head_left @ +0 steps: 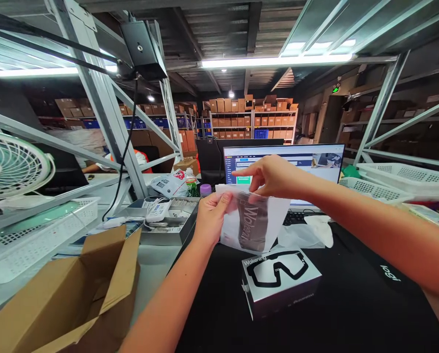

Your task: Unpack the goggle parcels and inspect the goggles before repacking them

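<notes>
Pinching translucent bag (229,230) by upper left edge with closed fingers of left hand (211,213). Holding it over bench (158,262), just behind Wakening box (283,287). Reaching across bag's top with half-spread fingers of right hand (273,175); can't tell if gripping dark printed item (254,225), apparently inside. Could tear bag or lose that single pinch by tugging hard; could drop item by tipping.

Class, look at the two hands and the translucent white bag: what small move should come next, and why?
Probably the right hand should ease the top of the translucent white bag open while the left hand steadies it: the left pinches the bag's upper edge, the right's fingers are at its top, and a dark lettered item shows through the bag.
</notes>
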Motion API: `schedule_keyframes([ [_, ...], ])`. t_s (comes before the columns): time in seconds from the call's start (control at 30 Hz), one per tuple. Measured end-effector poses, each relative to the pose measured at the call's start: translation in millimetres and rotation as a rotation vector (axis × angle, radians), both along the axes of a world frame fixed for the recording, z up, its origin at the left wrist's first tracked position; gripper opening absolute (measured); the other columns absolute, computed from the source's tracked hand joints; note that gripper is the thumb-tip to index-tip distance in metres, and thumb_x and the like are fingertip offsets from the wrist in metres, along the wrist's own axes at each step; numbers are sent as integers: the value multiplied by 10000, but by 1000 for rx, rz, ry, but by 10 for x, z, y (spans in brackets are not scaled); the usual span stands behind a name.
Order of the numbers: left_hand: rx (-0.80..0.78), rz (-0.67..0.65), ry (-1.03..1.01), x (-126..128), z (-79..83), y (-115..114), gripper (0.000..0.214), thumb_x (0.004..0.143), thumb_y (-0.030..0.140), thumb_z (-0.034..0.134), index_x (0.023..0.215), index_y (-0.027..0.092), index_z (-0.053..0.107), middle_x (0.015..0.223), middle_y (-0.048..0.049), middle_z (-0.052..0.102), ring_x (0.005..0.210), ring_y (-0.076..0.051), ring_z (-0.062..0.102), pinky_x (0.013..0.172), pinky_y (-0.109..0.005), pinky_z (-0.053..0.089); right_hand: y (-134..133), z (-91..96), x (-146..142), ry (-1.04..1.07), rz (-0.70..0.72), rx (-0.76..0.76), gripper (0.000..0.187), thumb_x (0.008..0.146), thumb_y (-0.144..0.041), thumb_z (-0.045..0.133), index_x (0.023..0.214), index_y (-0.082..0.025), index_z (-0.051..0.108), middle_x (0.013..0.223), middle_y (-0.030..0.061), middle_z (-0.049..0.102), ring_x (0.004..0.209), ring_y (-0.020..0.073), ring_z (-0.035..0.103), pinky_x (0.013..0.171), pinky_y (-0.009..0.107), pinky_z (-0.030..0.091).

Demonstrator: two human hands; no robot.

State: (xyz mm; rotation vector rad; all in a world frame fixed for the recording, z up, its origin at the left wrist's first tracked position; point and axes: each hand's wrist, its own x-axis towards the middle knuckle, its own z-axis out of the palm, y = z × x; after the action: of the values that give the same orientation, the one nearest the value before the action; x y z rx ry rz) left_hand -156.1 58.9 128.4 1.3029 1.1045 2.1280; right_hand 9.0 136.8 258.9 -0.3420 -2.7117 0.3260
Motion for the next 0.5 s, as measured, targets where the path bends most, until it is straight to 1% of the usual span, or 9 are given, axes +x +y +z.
schedule_keyframes([
  [0.1, -29, -34, 24, -30, 36, -57, 343, 796, 520, 751, 814, 179, 775, 737, -10, 726, 625, -110, 599, 612, -206, 478, 11, 49, 37, -23, 37, 3, 654, 678, -96, 795, 1303, -245, 672, 717, -40, 774, 673, 138, 674, 603, 235, 437],
  [0.2, -74, -97, 98, -46, 88, -118, 326, 803, 490, 757, 870, 173, 790, 817, -39, 760, 693, -134, 648, 656, -220, 506, 44, 80, 74, 12, 119, 39, 611, 691, -125, 810, 1277, -253, 690, 742, -38, 776, 679, 137, 662, 635, 248, 446],
  [0.3, -108, -164, 174, -9, 110, -152, 301, 712, 402, 852, 892, 165, 804, 860, -61, 777, 761, -170, 685, 724, -244, 529, 66, 85, 97, 46, 229, 119, 566, 700, -134, 811, 1242, -266, 713, 754, -40, 774, 695, 142, 655, 636, 253, 433],
  [0.37, -107, -171, 189, 35, 102, -155, 279, 673, 345, 882, 877, 168, 810, 861, -59, 780, 792, -183, 693, 759, -254, 533, 60, 87, 103, 53, 296, 173, 557, 716, -106, 785, 1242, -273, 713, 772, -38, 774, 726, 146, 659, 651, 254, 433],
  [0.43, -92, -158, 178, 77, 81, -149, 249, 679, 331, 877, 863, 176, 812, 863, -51, 781, 808, -184, 693, 778, -261, 534, 36, 98, 110, 42, 342, 220, 575, 724, -87, 766, 1262, -277, 699, 782, -37, 773, 773, 152, 666, 684, 257, 441],
  [0.5, -80, -145, 152, 108, 57, -143, 238, 681, 340, 874, 849, 182, 811, 845, -45, 780, 782, -181, 692, 759, -265, 537, -1, 117, 126, 9, 333, 273, 608, 709, -66, 764, 1274, -278, 691, 774, -40, 770, 818, 164, 672, 710, 262, 441],
])
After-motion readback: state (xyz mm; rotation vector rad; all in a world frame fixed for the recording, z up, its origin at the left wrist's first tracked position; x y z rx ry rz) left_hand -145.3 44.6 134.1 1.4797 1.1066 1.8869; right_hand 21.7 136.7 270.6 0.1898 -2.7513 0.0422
